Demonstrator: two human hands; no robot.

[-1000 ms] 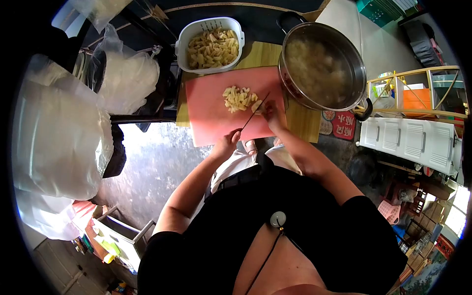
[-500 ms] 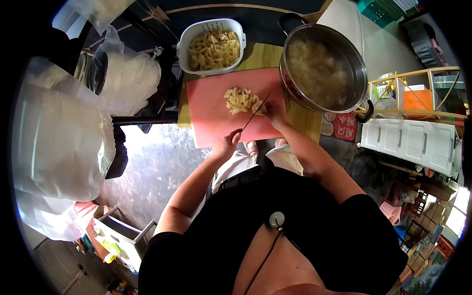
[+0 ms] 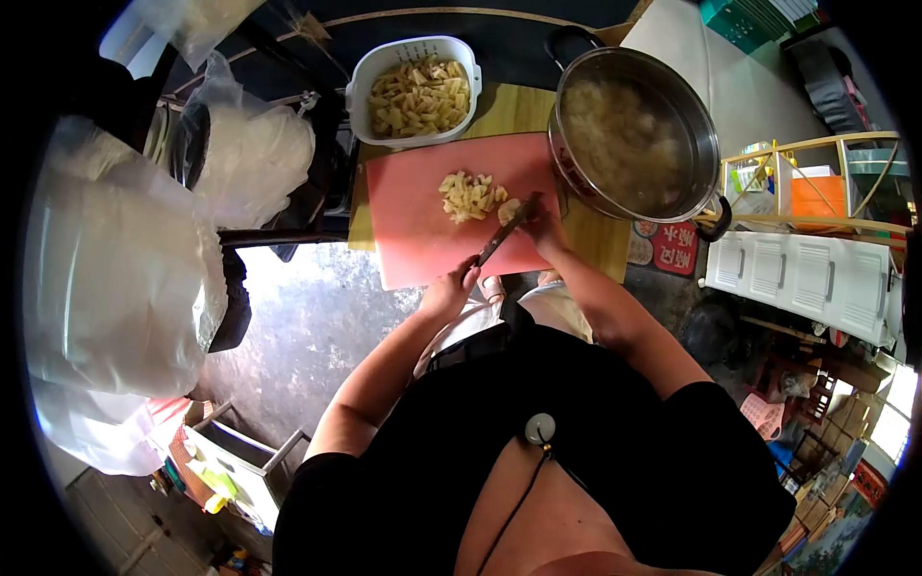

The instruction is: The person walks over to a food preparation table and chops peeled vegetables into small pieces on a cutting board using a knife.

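Note:
My left hand [image 3: 448,293] is closed round the handle of a kitchen knife [image 3: 501,236], whose blade slants up and right across the pink cutting board [image 3: 413,230]. At the blade's far end, my right hand [image 3: 544,230] has its fingers bent against a pale, peeled vegetable piece [image 3: 509,211], partly hidden by the blade. Its kind does not show clearly. A small heap of cut pale chunks [image 3: 468,196] lies on the board just left of it.
Behind the board, a white plastic basin [image 3: 357,101] holds many similar cut pieces. A large steel pot [image 3: 709,158] with cloudy liquid and pale chunks stands at the right. Both are by the wooden tabletop [image 3: 600,240]. Plastic bags [image 3: 125,269] hang at the left.
The knife has turned so its flat side shows, where before only a thin edge did. Its blade now lies between the vegetable piece and my right hand. Both hands have shifted slightly.

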